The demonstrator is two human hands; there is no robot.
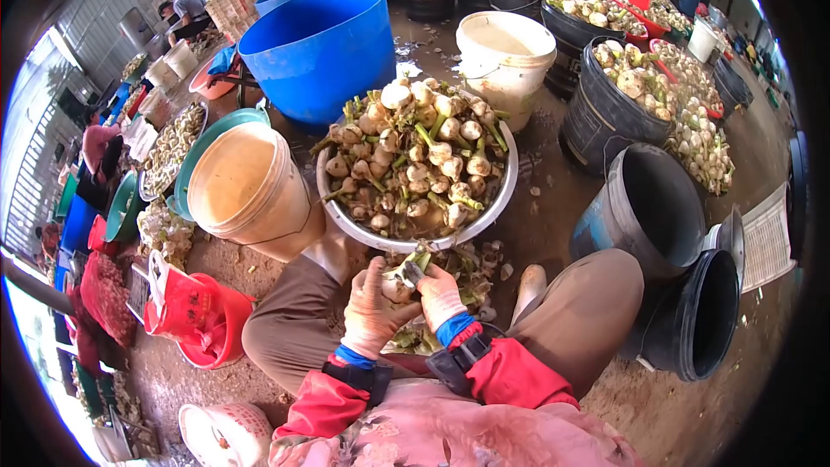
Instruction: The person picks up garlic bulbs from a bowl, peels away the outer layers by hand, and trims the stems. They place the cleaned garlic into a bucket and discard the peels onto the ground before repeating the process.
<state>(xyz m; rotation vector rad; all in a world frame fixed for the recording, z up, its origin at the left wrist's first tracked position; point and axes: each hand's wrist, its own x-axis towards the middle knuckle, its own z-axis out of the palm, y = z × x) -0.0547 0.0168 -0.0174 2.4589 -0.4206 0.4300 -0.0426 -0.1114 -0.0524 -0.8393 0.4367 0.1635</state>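
My left hand (370,316), in a pale glove, is closed around a garlic bulb (396,289) with a green stem stub. Against the bulb's top, my gloved right hand (441,296) grips a small knife (412,271); its dark end shows between thumb and fingers, the rest is hidden. Just beyond both hands stands a wide pale basin (343,227), heaped with garlic bulbs (424,156) that still carry stems and dirt. Below my hands, between my knees, trimmed stems and peelings (471,272) lie on the floor.
Beyond the basin stand a blue tub (316,56) and a white bucket (506,78). A cream bucket (251,186) and red containers (212,320) are at left. Black buckets (692,320) stand at right. Several garlic-filled tubs (605,117) line the back; other people (186,13) sit far left.
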